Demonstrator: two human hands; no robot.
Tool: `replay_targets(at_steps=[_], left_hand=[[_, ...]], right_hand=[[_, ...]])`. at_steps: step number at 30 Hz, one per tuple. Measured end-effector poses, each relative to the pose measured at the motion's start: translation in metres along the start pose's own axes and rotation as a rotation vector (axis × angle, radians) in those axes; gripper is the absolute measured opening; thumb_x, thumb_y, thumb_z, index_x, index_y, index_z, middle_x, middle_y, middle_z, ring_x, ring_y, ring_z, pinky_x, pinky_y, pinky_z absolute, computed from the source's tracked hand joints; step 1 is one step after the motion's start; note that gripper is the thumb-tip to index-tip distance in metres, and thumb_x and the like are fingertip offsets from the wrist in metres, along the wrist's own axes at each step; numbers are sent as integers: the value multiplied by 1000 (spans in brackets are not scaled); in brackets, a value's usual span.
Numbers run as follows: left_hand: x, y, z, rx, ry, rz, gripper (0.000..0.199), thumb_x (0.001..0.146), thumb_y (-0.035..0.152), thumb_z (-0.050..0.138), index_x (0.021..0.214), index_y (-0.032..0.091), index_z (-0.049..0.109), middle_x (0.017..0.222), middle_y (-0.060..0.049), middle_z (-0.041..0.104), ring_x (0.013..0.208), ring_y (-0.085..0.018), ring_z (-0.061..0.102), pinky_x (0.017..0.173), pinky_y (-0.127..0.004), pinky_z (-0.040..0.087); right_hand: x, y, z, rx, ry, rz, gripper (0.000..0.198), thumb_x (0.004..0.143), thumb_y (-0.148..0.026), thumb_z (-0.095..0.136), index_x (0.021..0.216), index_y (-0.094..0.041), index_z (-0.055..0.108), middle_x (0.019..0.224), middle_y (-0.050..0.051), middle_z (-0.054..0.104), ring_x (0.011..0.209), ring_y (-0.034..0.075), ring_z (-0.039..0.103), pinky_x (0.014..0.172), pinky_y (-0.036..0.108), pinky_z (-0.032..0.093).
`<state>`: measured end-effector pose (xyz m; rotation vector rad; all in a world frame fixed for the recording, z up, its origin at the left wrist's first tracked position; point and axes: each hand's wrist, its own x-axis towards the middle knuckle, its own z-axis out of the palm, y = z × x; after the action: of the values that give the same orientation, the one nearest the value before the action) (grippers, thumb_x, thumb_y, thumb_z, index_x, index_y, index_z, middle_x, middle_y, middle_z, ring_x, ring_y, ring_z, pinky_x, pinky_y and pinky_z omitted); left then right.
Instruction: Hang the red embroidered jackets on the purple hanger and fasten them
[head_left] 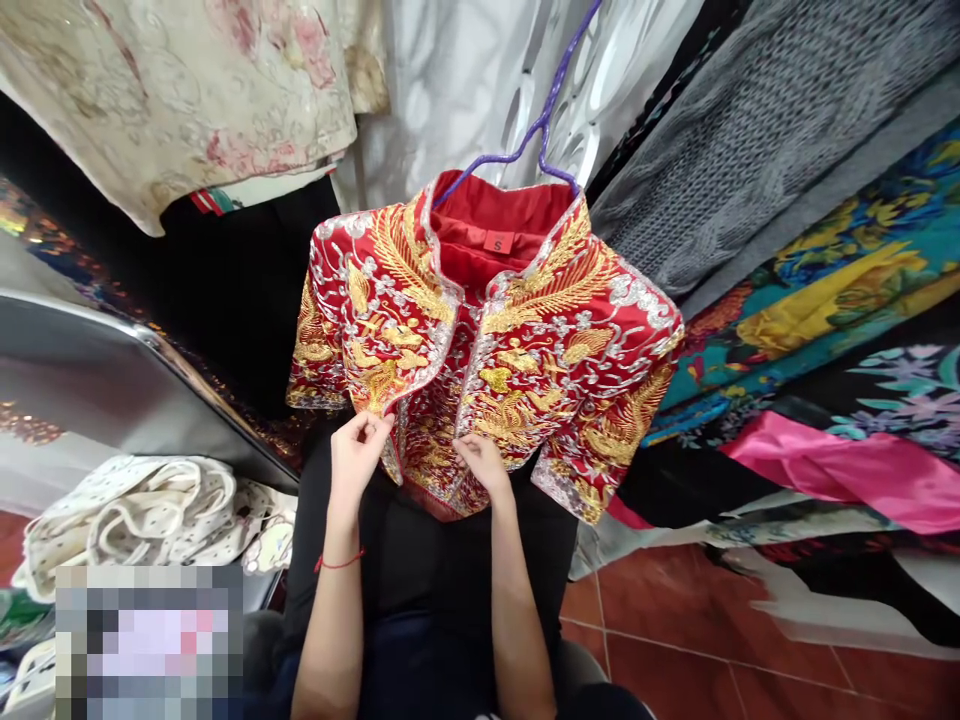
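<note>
A red short-sleeved jacket [559,335] with gold and silver embroidery and a stand-up collar hangs in front of me on a purple hanger [517,150]. A small red label [499,243] marked S shows inside its neck. The front stands partly open, and patterned red fabric is visible behind the gap. My left hand [360,450] pinches the edge of the left front panel and lifts it a little. On the other side of the opening, my right hand [484,462] closes its fingers on the edge of the right front panel.
Cream flowered clothing [247,110] hangs at upper left; a grey knit [750,120] and bright printed fabrics [847,270] crowd the right. A metal-edged panel [142,340] and a bundle of spotted cream cloth [142,510] lie left. Red floor tiles [660,620] show at lower right.
</note>
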<state>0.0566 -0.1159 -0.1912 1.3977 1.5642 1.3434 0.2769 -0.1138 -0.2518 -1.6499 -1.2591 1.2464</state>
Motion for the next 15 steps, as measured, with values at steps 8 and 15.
replay_targets(at_steps=[8, 15], left_hand=[[0, 26, 22, 86, -155, -4, 42, 96, 52, 49, 93, 20, 75, 65, -2, 69, 59, -17, 63, 62, -28, 49], [21, 70, 40, 154, -18, 317, 81, 88, 56, 63, 153, 15, 39, 154, -22, 46, 137, -34, 52, 110, -47, 48]], right_hand=[[-55, -169, -74, -457, 817, -936, 24, 98, -39, 49, 95, -21, 65, 95, 9, 67, 96, 24, 62, 90, 42, 46], [-5, -213, -101, -766, 1044, -922, 59, 93, -60, 49, 134, -17, 53, 122, 18, 60, 116, 35, 51, 103, 60, 31]])
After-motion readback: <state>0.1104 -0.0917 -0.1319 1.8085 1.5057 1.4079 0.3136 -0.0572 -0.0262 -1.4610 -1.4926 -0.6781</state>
